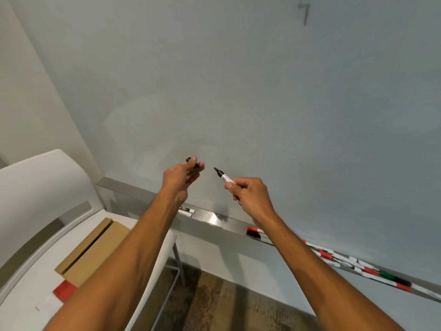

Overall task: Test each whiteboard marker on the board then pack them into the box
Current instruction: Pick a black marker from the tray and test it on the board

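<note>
— What's above the tray (214,217)?
— Right hand (250,194) grips an uncapped marker (224,177); left hand (185,174) pinches its cap (188,160). Spare markers (327,254) lie in the tray; the box (95,247) sits on a chair (35,187) left of it.

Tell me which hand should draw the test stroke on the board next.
Right, probably. The right hand grips the uncapped marker, tip bare near the whiteboard; the left hand only holds a cap.

A white chair (35,187) stands at the left on a mottled brown floor (226,302).
</note>
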The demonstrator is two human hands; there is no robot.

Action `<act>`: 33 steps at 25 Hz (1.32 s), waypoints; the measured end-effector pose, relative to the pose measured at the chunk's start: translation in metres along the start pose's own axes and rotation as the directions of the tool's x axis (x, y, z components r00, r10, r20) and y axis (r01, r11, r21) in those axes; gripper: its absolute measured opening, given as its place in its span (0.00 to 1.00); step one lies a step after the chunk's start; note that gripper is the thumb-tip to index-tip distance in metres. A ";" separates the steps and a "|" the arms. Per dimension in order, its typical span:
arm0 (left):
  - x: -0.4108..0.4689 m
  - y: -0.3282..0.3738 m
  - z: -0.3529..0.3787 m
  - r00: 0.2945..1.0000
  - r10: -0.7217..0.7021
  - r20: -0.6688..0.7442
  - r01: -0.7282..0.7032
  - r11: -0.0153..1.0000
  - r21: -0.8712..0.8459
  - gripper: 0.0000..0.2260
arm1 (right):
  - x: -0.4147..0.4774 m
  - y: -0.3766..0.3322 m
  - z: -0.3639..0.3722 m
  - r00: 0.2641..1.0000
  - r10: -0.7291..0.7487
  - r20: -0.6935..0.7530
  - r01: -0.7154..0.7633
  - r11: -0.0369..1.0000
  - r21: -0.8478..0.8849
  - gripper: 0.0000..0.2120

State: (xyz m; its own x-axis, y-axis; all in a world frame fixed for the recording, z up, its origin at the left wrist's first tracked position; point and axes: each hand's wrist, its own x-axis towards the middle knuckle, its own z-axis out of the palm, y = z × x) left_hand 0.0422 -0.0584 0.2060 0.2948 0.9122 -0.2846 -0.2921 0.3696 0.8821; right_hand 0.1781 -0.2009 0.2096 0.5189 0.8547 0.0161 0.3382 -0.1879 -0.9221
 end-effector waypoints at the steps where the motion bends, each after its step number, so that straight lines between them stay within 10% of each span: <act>1: -0.010 0.003 0.009 0.997 0.070 0.016 -0.071 0.997 0.025 0.05 | -0.004 -0.003 -0.009 1.000 -0.012 -0.020 0.013 1.000 0.023 0.14; 4: -0.040 0.020 0.034 0.924 0.381 0.029 -0.380 0.906 0.189 0.07 | -0.017 -0.014 -0.044 0.995 -0.042 -0.095 0.051 0.994 0.097 0.11; 8: -0.065 0.046 0.068 0.562 0.790 0.247 -0.743 0.350 0.571 0.05 | -0.031 -0.034 -0.091 0.976 -0.106 -0.190 0.134 0.981 0.141 0.08; 12: -0.069 0.078 0.109 0.141 0.904 0.404 -0.822 -0.120 0.556 0.07 | -0.040 -0.063 -0.129 0.942 -0.196 -0.272 0.232 0.967 0.107 0.07; 16: -0.060 0.118 0.155 -0.091 0.908 0.409 -0.756 -0.331 0.565 0.06 | -0.037 -0.100 -0.159 0.876 -0.293 -0.383 0.338 0.939 0.055 0.08; 21: -0.042 0.164 0.204 -0.210 0.910 0.358 -0.781 -0.377 0.498 0.07 | -0.023 -0.152 -0.188 0.773 -0.394 -0.498 0.432 0.901 -0.042 0.09; 33: 0.016 0.222 0.260 -0.208 0.920 0.333 -0.879 -0.325 0.349 0.09 | 0.032 -0.240 -0.229 0.498 -0.602 -0.625 0.519 0.784 -0.342 0.07</act>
State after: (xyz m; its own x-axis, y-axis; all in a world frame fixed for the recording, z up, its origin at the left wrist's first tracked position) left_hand 0.2183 -0.0075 0.4950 -0.0269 0.0915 0.9954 0.1533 -0.9836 0.0945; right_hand 0.2930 -0.2397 0.5203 0.5451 0.2360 0.8045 0.8026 0.1305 -0.5821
